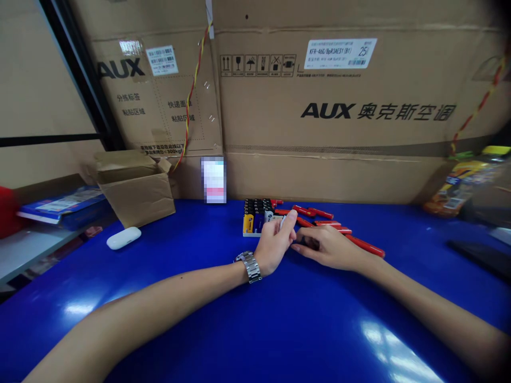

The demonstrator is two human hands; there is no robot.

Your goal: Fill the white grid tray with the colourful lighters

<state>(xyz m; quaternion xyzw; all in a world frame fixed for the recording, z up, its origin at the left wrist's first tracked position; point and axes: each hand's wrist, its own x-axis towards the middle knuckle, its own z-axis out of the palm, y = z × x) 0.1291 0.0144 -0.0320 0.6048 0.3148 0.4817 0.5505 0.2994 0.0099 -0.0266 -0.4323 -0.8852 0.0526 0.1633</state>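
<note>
Whether the left hand (274, 242) or right hand (329, 247) grips anything (curled fingers hide it) cannot be told; a brushing knuckle could topple the packed lighters (248, 223).

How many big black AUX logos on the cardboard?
2. Left AUX logo: upper left, beside a barcode label. Right AUX logo: right of centre, below the wider white label. Others may be out of frame.
</note>
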